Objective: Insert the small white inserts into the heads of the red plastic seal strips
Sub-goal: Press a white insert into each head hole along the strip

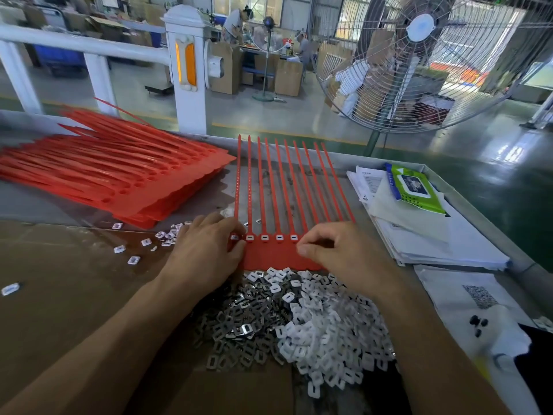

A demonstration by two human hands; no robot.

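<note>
A joined row of red seal strips [278,256] lay flat in the middle of the desk [466,205], its heads toward the near side and its thin tails fanning toward the far edge. Five heads at the left of the row already carried white inserts [279,237] — the heads further right were hidden under the right hand. The left hand [206,250] rested palm down on the left end of the row, its fingers laid fairly straight across the first heads in a loose, open grip that held nothing visible. The right hand [335,250] sat at the right part of the row with its fingers curled and the thumb meeting the forefinger in a pinch just beside the fifth head; whether an insert sat in that grip I could not tell, since the fingertips covered the spot. A heap of loose inserts [299,319] — white at the right, grey and metallic-looking at the left — lay just near of the row, between the two forearms, and a few more were scattered on the brown cardboard [59,295] to the left. A large stack of red strips [119,175] lay at far left, with papers [425,235] and a green wipes pack [414,187] at right.
</note>
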